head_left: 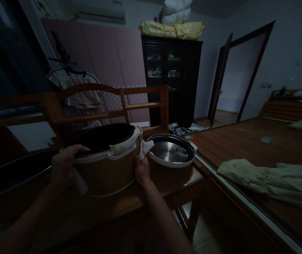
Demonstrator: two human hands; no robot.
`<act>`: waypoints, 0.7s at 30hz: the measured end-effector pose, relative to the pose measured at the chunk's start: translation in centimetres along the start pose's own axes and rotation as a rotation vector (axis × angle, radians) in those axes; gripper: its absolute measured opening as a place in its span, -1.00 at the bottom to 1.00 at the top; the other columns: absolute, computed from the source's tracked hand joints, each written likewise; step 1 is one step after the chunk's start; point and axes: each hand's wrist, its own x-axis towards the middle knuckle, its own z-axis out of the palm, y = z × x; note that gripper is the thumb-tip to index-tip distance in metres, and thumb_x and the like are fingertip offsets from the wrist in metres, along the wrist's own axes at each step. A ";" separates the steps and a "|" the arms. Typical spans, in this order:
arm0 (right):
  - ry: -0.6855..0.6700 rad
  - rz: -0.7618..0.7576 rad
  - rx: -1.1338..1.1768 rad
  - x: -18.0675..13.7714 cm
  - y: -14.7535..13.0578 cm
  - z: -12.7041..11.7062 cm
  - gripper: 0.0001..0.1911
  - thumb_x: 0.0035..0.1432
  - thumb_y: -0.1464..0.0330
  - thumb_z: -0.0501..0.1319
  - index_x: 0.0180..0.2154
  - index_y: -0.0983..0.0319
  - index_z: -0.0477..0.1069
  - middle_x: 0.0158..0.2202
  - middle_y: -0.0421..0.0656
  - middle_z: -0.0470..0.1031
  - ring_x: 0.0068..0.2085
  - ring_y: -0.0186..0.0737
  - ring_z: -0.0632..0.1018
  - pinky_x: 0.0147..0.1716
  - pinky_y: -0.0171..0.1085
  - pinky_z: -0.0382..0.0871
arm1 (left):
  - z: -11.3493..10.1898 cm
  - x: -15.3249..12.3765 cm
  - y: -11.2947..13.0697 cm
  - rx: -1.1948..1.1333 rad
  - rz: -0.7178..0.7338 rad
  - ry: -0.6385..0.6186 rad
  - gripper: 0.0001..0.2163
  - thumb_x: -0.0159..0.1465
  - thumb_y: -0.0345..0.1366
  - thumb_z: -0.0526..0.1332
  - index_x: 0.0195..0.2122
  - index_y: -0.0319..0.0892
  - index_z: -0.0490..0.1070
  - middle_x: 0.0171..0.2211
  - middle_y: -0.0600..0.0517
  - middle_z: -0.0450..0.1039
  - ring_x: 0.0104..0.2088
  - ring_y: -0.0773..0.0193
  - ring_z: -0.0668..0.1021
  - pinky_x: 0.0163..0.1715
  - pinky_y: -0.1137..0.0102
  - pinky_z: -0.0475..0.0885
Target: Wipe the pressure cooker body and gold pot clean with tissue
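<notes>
You have both hands at the round olive-gold cooker body with a white rim [104, 174], which stands upright and lidless just left of the frame's centre on the brown wooden table [129, 204]. Your left hand [63, 166] grips its rim at the left, fingers hooked over the edge. Your right hand [142, 171] is closed on a crumpled white wipe [147, 146] beside the cooker's right wall; whether the wipe presses on the wall, you cannot tell from this angle.

This looks like a wiping step. Let the left hand do the steadying: hold the rim firmly and push down rather than sideways, so the cooker neither slides nor tips. Fold the wipe into a flat pad, so more of it meets the curved wall, and work in short strokes. The ledges around the broad white fitting on the rim [124, 146] probably trap dirt, so use a fingertip behind the wipe there.

Mind your right elbow and knuckles: the round metal lid with a black inner ring and white edge [168, 151] lies just right of the cooker. A wide dark vessel [21, 169] sits at the frame's left edge, near your left forearm.
</notes>
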 end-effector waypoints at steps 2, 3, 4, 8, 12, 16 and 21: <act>0.000 -0.001 0.000 0.0 -0.1 0.0 -0.27 0.43 0.01 -0.13 0.45 0.18 -0.24 0.46 -0.15 -0.06 0.45 -0.17 0.01 0.39 -0.08 0.00 | -0.1 -0.2 -0.1 -0.099 -0.014 0.013 -0.49 0.38 0.03 -0.27 -0.19 0.01 0.47 -0.10 0.13 0.53 -0.05 0.18 0.53 0.03 0.22 0.39; 0.000 0.001 0.000 0.0 -0.1 0.0 -0.27 0.43 0.01 -0.13 0.45 0.18 -0.26 0.47 -0.15 -0.06 0.45 -0.16 0.01 0.39 -0.08 0.00 | -0.1 -0.3 -0.2 -0.139 -0.014 0.023 -0.48 0.37 0.06 -0.25 -0.20 0.00 0.48 -0.12 0.12 0.53 -0.06 0.17 0.53 0.03 0.21 0.39; 0.002 0.004 0.000 -0.1 -0.2 0.0 -0.26 0.42 0.01 -0.13 0.45 0.18 -0.28 0.47 -0.15 -0.08 0.45 -0.16 0.01 0.38 -0.09 0.01 | -0.2 -0.3 -0.4 -0.162 -0.010 0.031 -0.46 0.37 0.09 -0.25 -0.22 -0.02 0.48 -0.13 0.10 0.53 -0.07 0.16 0.53 0.03 0.21 0.38; 0.022 0.033 0.000 -0.3 -0.2 0.0 -0.23 0.42 0.01 -0.13 0.45 0.20 -0.35 0.48 -0.13 -0.18 0.46 -0.15 -0.01 0.36 -0.11 0.06 | -0.4 0.0 -1.2 -0.162 0.042 0.014 -0.40 0.35 0.16 -0.27 -0.24 -0.06 0.48 -0.18 0.07 0.54 -0.14 0.18 0.53 -0.03 0.25 0.38; 0.030 0.062 -0.009 -0.3 -0.1 -0.1 -0.22 0.41 0.00 -0.11 0.45 0.20 -0.33 0.49 -0.14 -0.23 0.46 -0.15 -0.06 0.36 -0.11 0.04 | -0.6 0.6 -0.6 -0.100 0.135 -0.010 -0.39 0.37 0.12 -0.31 -0.24 -0.09 0.47 -0.20 0.04 0.53 -0.14 0.18 0.53 0.00 0.25 0.35; 0.039 0.084 -0.015 -0.4 -0.7 0.0 -0.21 0.41 0.00 -0.13 0.45 0.21 -0.38 0.48 -0.09 -0.13 0.46 -0.13 -0.01 0.37 -0.05 0.02 | -0.9 1.0 0.8 -0.148 0.153 -0.013 -0.35 0.36 0.12 -0.33 -0.28 -0.14 0.49 -0.25 -0.05 0.54 -0.18 0.14 0.52 -0.08 0.24 0.36; 0.089 0.101 -0.045 -2.8 -4.2 0.9 -0.30 0.44 0.07 -0.15 0.45 0.16 -0.33 0.48 -0.10 -0.15 0.47 -0.11 -0.08 0.40 0.04 -0.10 | -0.6 0.8 1.6 -0.151 0.177 0.001 -0.41 0.37 0.05 -0.31 -0.29 -0.14 0.46 -0.26 -0.08 0.53 -0.18 0.12 0.52 -0.10 0.21 0.33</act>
